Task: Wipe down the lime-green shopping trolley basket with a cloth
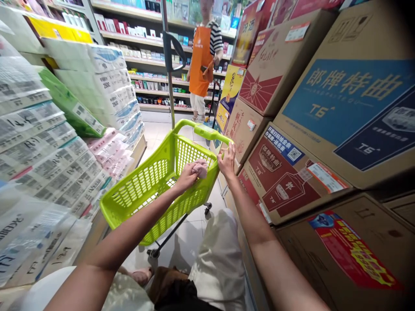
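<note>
A lime-green shopping basket [142, 181] on a wheeled frame stands in front of me, tilted across the aisle. My left hand [189, 175] is closed around a crumpled pale pink cloth [200, 168], which lies against the inner side or rim of the basket; exact contact is hard to make out. My right hand [227, 159] is wrapped around the right end of the basket's green handle [207, 131]. A tall pole [170, 93] with a dark grey loop grip [175, 52] rises behind the basket's far corner. The basket's visible inside holds no goods.
Stacked brown cartons [350, 103] line the right side closely. Wrapped paper packs [48, 147] are piled on the left. Ahead, a person in an orange apron [200, 60] stands before stocked shelves [142, 56]. Dark casters [153, 253] rest on the pale tile floor [191, 237].
</note>
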Demonstrator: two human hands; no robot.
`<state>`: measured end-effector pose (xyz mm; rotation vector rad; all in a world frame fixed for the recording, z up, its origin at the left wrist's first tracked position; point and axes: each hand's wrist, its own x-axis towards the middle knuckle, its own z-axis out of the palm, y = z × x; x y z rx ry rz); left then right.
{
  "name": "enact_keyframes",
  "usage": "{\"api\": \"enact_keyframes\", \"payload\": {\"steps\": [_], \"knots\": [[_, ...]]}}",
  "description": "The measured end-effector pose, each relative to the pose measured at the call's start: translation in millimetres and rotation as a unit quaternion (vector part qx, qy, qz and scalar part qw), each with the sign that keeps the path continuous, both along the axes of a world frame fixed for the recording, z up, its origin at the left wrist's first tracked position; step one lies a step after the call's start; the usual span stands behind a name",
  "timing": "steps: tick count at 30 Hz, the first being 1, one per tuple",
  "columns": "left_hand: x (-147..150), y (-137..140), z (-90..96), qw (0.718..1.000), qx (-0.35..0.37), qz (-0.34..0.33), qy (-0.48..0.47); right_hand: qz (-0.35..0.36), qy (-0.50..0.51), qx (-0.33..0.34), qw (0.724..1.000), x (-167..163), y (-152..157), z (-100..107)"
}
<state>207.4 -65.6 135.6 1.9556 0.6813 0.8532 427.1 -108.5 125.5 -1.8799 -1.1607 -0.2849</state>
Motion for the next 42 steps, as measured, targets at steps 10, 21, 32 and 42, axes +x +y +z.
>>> {"api": "enact_keyframes", "payload": {"steps": [10,21,32,42], "knots": [[44,75,3.4,0.973,0.061,0.220,-0.037,0.043,0.025,0.093,0.994,-2,-1,-17],[69,53,-20.4,0.979,0.181,0.093,-0.012,0.077,0.041,0.110,0.990,-1,5,-21],[54,79,-22.3,0.958,0.084,0.267,-0.060,0.070,0.029,0.099,0.992,-10,-3,-22],[34,94,-54.2,0.888,-0.136,0.425,-0.109,0.062,-0.020,0.097,0.993,-15,-7,-24]]}}
